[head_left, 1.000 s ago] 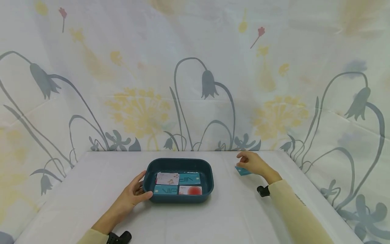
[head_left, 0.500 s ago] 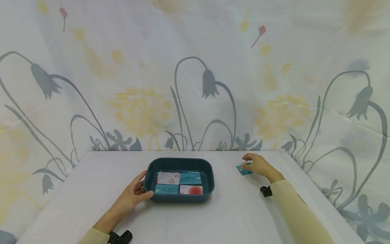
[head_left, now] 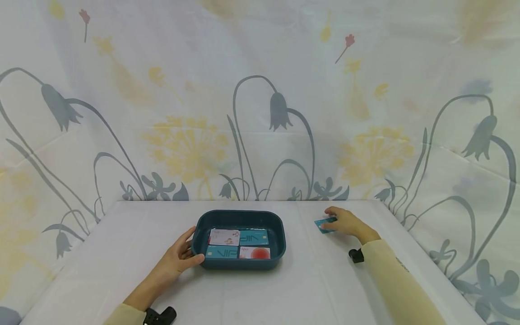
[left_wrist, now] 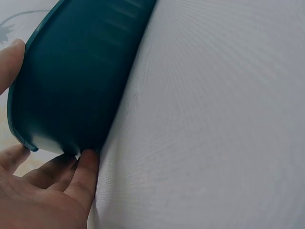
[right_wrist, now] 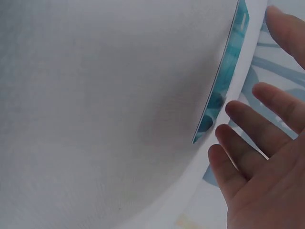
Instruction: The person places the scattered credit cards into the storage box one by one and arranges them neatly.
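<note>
At the tray's left end, my left hand (head_left: 178,255) holds the dark teal tray (head_left: 243,265), thumb on its front rim and fingers against the end wall. In the left wrist view the fingertips reach low on the tray's wall (left_wrist: 76,86), near the tabletop. To the right, a blue-green plastic card (head_left: 323,225) lies on the table, partly covered by my right hand (head_left: 348,222). The right wrist view has this hand's fingers spread apart beside the card (right_wrist: 226,69), with dark fingertip reflections on its glossy face.
Inside the tray several cards lie in two rows: a pale patterned card (head_left: 224,237), teal VIP cards (head_left: 254,237) and a white card with a red disc (head_left: 255,253). A white cloth (head_left: 308,289) covers the table, and a flower-printed curtain (head_left: 260,149) hangs behind it.
My right hand has shifted slightly right and lowered, its fingers now more spread over the card. The card stays about where it was. My left hand and the tray keep their place.
</note>
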`<state>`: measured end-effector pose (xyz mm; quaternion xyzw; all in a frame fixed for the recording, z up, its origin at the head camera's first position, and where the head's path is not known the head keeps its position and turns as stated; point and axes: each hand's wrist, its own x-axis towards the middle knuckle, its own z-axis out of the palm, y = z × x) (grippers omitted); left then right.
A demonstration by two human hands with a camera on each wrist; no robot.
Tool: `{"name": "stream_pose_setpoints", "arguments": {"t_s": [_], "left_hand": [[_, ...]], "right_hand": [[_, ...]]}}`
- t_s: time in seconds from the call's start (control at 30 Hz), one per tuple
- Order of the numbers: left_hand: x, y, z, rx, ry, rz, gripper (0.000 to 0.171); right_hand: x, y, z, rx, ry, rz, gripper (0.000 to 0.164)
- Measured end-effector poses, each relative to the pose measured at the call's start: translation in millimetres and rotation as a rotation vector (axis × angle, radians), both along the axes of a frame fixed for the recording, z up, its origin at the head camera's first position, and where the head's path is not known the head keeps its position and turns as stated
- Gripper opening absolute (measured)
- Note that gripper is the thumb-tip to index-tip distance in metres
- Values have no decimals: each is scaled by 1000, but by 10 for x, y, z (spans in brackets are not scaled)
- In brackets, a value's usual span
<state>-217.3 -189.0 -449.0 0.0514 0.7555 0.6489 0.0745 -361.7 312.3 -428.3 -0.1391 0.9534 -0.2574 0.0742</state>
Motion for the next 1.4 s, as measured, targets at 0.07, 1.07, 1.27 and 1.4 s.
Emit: {"name": "stream_pose_setpoints", "arguments": {"t_s": [0.07, 1.07, 1.27, 1.4], "left_hand": [[0, -1, -2, 4, -4, -2, 83], [2, -4, 18, 2, -8, -5, 83], [7, -1, 19, 7, -6, -10, 83], [8, 3, 24, -9, -5, -4, 83]], "right_hand": [[5, 0, -11, 8, 2, 6, 70], [82, 70, -28, 32, 52, 49, 58], [44, 45, -49, 35, 83, 58, 51], [21, 12, -68, 45, 92, 58, 49]]}}
